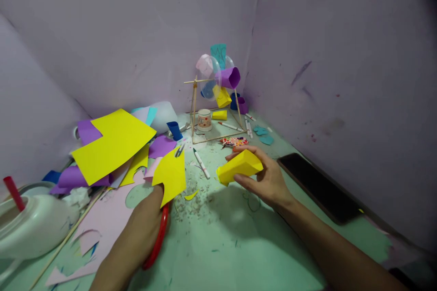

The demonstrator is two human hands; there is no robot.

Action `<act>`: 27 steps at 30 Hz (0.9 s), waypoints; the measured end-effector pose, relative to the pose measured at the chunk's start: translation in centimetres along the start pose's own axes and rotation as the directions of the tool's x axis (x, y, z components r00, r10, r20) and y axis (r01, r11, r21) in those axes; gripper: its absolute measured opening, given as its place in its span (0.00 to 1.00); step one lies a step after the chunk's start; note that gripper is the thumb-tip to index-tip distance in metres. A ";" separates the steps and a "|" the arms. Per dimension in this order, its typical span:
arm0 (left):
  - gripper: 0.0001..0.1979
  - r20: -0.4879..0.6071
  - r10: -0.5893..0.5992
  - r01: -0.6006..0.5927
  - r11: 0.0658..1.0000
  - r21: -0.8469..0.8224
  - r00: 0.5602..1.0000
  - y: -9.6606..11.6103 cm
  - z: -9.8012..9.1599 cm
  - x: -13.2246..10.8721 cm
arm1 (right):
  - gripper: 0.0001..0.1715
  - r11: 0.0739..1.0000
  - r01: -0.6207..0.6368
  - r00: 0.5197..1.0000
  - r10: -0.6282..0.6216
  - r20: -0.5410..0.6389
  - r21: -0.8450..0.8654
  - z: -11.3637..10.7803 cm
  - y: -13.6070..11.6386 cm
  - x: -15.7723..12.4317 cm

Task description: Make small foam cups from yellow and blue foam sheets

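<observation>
I can make out dark strokes on the turquoise paper piece (218,54) at the top of the stick frame (194,107), but I cannot read them reliably. The white cup (204,119) inside the frame's base carries small red motifs and what look like a few letters, too small for me to spell out. No brand is legible to me on the dark phone (314,186) lying along the right wall.

My right hand (269,184) has its fingers curled around the yellow paper cup (241,167), thumb below and the others above, holding it on its side over the bench (218,254). The left hand (148,216) sits at a cut yellow paper piece (172,177), which covers its fingertips, so I cannot tell how far those fingers are closed. A red handle loop (162,233) shows beside the left wrist, and a metal tip (179,150) shows at the paper's upper edge.

The yellow cup looks plain and faceted, narrower at its left end, with slightly ragged edges there. It is in front of the frame, to the right of a capped marker (201,163). A curved yellow scrap (191,195) lies between the two hands among pale crumbs.
</observation>
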State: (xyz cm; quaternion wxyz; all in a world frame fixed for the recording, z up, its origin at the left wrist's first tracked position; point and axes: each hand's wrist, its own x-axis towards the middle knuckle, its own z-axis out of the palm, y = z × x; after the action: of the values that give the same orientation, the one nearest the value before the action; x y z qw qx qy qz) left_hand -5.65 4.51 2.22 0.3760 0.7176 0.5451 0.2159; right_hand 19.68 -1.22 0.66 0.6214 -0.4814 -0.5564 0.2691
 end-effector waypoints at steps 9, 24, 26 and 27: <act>0.12 0.119 -0.104 0.149 0.361 -0.921 0.987 2.1 -3.6 1.1 | 0.33 0.942 -0.200 0.967 0.234 -0.102 0.268 0.9 0.5 0.0; 0.20 0.143 -0.003 0.104 0.695 -0.711 0.990 2.8 3.9 -1.5 | 0.30 0.962 0.262 0.933 -0.273 0.236 0.075 2.9 1.2 -2.5; 0.19 0.182 0.005 0.129 0.689 -0.714 0.983 2.6 4.1 -1.4 | 0.31 0.945 0.318 0.907 -0.328 0.264 0.079 3.2 1.4 -2.8; 0.18 0.189 0.001 0.137 0.686 -0.715 0.982 2.5 4.2 -1.4 | 0.31 0.940 0.331 0.900 -0.340 0.272 0.082 3.3 1.5 -2.8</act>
State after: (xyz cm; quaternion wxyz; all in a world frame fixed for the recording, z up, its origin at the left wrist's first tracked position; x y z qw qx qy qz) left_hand -1.51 1.65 1.68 0.6825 0.5060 0.4070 0.3355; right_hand 16.13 -2.13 -2.16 0.5809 -0.3245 -0.7091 0.2335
